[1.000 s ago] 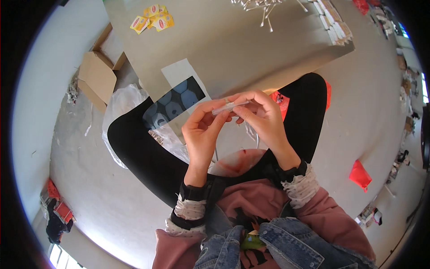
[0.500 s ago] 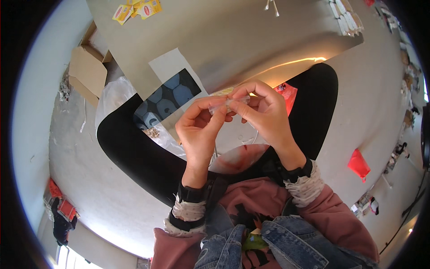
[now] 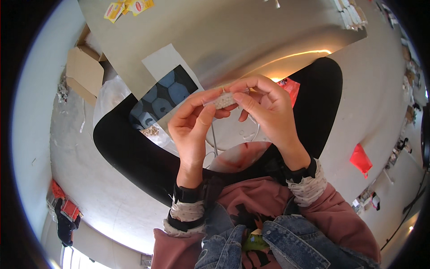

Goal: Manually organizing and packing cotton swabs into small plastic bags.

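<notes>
Between my two hands, above my lap, is a small clear plastic bag [image 3: 223, 102] filled with tiny white beads. My left hand [image 3: 189, 130] pinches its left end, thumb below and fingers behind. At the other end my right hand [image 3: 273, 112] grips the bag between thumb and fingers. The bag lies roughly level, its bead-filled face turned up toward me. The fingers behind it are partly hidden.
Ahead stands a brownish table [image 3: 121, 54] with a dark hexagon-patterned sheet [image 3: 168, 92] at its near edge. Yellow sachets [image 3: 130, 8] and white packs [image 3: 351, 15] lie farther back. An open cardboard box [image 3: 85, 74] is at left; a red bag [image 3: 361, 160] lies at right.
My thumbs have moved apart toward the bag's ends, so more of the white beads shows. Both hands still hold it, and the left hand has shifted slightly left.
</notes>
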Action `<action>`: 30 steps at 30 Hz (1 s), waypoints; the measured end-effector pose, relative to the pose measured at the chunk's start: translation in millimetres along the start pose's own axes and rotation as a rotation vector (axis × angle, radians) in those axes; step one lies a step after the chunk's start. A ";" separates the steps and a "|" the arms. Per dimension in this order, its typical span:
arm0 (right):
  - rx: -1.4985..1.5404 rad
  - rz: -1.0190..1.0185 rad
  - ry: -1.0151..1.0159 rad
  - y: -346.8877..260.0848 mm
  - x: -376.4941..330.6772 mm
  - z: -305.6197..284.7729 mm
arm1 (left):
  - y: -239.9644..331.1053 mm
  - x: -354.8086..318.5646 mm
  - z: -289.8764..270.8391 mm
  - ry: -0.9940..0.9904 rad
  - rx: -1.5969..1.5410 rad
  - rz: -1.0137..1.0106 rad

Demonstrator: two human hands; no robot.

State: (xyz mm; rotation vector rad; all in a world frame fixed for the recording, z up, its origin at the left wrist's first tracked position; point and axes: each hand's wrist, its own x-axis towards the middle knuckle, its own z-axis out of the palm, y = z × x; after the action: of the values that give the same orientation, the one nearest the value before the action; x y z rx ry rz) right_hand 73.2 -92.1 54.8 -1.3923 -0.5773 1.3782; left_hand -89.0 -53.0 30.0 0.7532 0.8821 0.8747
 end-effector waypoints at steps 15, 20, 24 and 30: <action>0.025 -0.008 -0.021 -4.0 1.1 -2.0 | 3.7 0.4 -4.5 -0.023 -0.082 -0.022; -0.083 -0.112 -0.062 -1.9 -0.7 -4.1 | 1.7 3.4 3.2 -0.030 0.149 0.090; -0.322 -0.327 -0.068 5.5 1.7 -9.9 | -2.4 3.8 -0.8 -0.001 0.426 0.278; -0.377 -0.414 -0.020 6.0 3.9 -6.9 | -6.6 3.5 1.8 0.080 0.521 0.386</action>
State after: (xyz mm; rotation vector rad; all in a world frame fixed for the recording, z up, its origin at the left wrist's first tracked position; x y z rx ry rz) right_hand 78.5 -93.0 46.5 -1.4469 -1.1145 0.9811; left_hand -84.1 -53.2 24.2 1.3813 1.0713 1.0291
